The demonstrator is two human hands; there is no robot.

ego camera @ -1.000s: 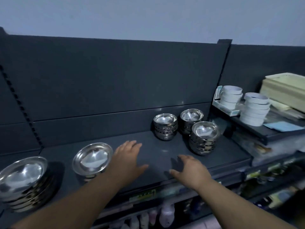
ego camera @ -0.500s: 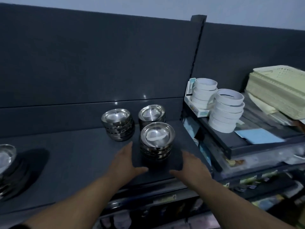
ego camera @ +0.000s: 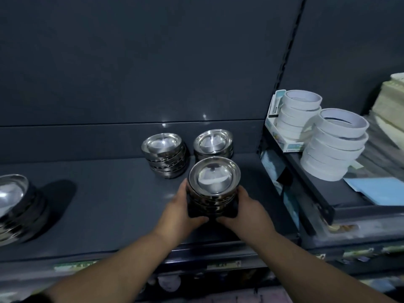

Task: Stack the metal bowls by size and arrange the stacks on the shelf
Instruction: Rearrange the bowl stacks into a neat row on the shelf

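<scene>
At the far left edge a pile of wide bowls sits on the dark shelf, and toward the middle your left hand and right hand are clamped on opposite sides of the front stack of small bowls, just ahead of two more small stacks by the back panel. You seem to be repositioning this stack; next, probably keep it level and set it in line with its neighbours. The price strips and the box behind the white rings carry print too blurred to read.
</scene>
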